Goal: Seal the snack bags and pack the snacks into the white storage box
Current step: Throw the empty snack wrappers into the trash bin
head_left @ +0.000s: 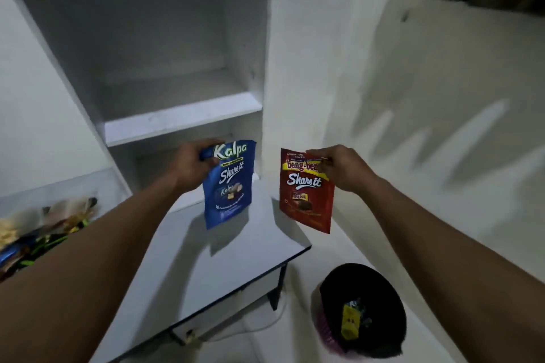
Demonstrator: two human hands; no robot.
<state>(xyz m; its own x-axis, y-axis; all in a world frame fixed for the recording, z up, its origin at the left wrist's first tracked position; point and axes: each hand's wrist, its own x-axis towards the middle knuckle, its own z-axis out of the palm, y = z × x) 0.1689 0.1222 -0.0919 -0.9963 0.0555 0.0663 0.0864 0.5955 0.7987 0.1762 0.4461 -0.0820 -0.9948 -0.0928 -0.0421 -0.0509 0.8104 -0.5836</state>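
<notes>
Two bags are hanging mid-frame, left hand (pixel 188 166) pinching the blue bag (pixel 230 186), right hand (pixel 343 168) pinching the red bag (pixel 305 194); sealing likely comes next

A white desk top (pixel 236 259) with a dark edge carries a tall white shelf unit (pixel 182 118), which stands at its back against the wall. At the desk's left side a blurred heap of snack packets (pixel 44 230) lies in what may be a white box (pixel 59 186). On the pale floor (pixel 298 342) to the right of the desk stands a round dark bin (pixel 330 289) with a yellow wrapper (pixel 349 321) inside, and a white cable (pixel 265 324) lies under the desk.
</notes>
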